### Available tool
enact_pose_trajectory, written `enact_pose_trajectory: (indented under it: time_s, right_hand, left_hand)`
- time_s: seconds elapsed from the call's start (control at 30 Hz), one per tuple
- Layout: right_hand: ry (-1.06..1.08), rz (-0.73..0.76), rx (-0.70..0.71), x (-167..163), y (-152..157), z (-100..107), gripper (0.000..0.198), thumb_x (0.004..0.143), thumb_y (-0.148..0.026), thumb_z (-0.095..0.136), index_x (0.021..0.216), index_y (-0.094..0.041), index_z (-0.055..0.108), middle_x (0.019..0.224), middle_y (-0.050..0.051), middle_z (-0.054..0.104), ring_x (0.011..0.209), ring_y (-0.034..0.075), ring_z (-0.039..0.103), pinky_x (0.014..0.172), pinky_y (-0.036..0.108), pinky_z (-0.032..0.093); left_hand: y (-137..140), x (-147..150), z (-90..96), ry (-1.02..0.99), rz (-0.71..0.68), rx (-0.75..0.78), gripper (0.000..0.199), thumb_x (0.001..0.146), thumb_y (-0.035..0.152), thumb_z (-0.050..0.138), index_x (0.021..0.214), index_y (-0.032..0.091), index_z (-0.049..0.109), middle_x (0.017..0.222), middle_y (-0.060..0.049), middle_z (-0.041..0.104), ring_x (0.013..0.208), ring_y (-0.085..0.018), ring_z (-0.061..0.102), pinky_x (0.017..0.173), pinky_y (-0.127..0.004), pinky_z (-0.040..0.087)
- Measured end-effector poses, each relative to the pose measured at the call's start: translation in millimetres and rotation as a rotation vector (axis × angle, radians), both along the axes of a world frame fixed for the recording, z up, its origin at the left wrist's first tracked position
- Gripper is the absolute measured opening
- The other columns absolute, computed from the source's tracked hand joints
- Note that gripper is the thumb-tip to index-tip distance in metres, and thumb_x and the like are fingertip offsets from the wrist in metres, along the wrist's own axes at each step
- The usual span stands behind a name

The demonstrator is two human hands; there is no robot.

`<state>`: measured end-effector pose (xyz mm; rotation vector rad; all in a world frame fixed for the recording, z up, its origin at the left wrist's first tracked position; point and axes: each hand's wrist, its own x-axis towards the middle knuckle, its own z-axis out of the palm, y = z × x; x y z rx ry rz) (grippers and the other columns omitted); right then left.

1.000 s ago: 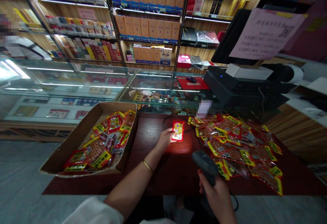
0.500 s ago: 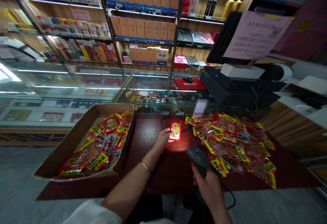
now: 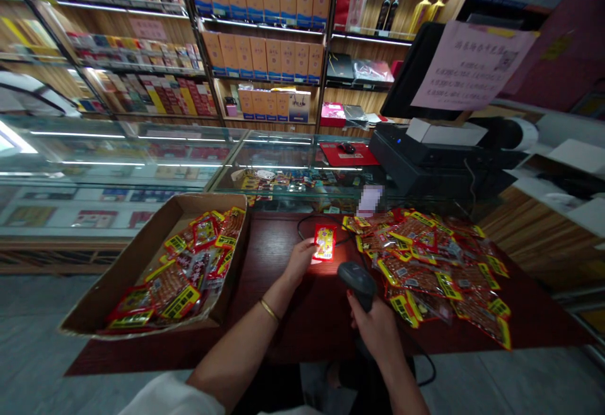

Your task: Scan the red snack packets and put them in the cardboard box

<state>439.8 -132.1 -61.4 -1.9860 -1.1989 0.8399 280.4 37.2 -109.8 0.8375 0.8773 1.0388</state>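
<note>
My left hand (image 3: 300, 260) pinches the lower left edge of a small red and yellow snack packet (image 3: 325, 242) over the dark red table. Light from the scanner falls on the packet and the wood around it. In my right hand (image 3: 375, 325) is a black handheld barcode scanner (image 3: 358, 281), its head tilted toward the packet, the two apart. A heap of similar snack packets (image 3: 425, 257) lies just right of the scanner. On the left, an open cardboard box (image 3: 94, 301) holds several more packets.
A glass display counter (image 3: 179, 150) runs along the table's far edge. Behind the heap stand a monitor with a pink paper sign (image 3: 466, 68) and a black cash drawer (image 3: 401, 156). A black cable (image 3: 307, 218) loops across the table. Stocked shelves (image 3: 265, 55) line the wall.
My right hand has moved the scanner slightly left, nearer to the lit packet. My left hand still holds the packet in about the same place.
</note>
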Motion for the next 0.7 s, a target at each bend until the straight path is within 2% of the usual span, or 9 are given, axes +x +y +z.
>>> enact_pose_trajectory:
  time_s: [0.13,0.37,0.47,0.57,0.7]
  right_hand:
    - [-0.014,0.007,0.010,-2,8,2,0.037,0.089,-0.059,0.055,0.073,-0.027,0.064,0.053,0.005,0.070,0.057,0.028,0.073,0.062,0.036,0.048]
    - [0.061,-0.026,0.084,-2,7,-1,0.036,0.086,-0.058,0.065,0.069,-0.026,0.065,0.049,0.003,0.067,0.050,0.025,0.069,0.057,0.034,0.047]
    - [0.247,-0.021,0.145,2,-1,-7,0.045,0.082,-0.065,0.070,0.068,-0.023,0.066,0.051,0.002,0.066,0.046,0.021,0.064,0.052,0.031,0.047]
    - [0.540,-0.028,0.190,7,-8,-17,0.053,0.077,-0.069,0.076,0.086,-0.017,0.073,0.055,-0.001,0.064,0.045,0.017,0.060,0.049,0.028,0.047]
    - [0.810,-0.099,0.248,14,-13,-35,0.058,0.074,-0.065,0.083,0.102,-0.016,0.074,0.057,-0.005,0.062,0.044,0.013,0.057,0.055,0.029,0.054]
  left_hand:
    - [0,1,1.4,-0.005,-0.003,-0.006,0.025,0.066,0.028,0.078,0.087,0.015,0.078,0.077,-0.004,0.079,0.068,-0.018,0.071,0.068,-0.026,0.054]
    - [3,3,1.1,0.005,-0.006,-0.065,0.041,0.065,0.029,0.079,0.102,0.013,0.078,0.087,-0.007,0.082,0.072,-0.021,0.074,0.067,-0.029,0.058]
    - [2,2,3.9,-0.004,-0.006,-0.070,0.041,0.064,0.029,0.079,0.102,0.013,0.077,0.088,-0.007,0.081,0.073,-0.021,0.075,0.068,-0.029,0.059]
    - [-1,-1,9.1,-0.008,0.002,-0.063,0.037,0.066,0.029,0.080,0.099,0.014,0.075,0.088,-0.006,0.081,0.074,-0.021,0.075,0.071,-0.029,0.060]
    - [-7,-5,18.2,0.024,-0.001,-0.052,0.037,0.068,0.032,0.080,0.101,0.015,0.074,0.087,-0.006,0.081,0.073,-0.019,0.075,0.071,-0.028,0.059]
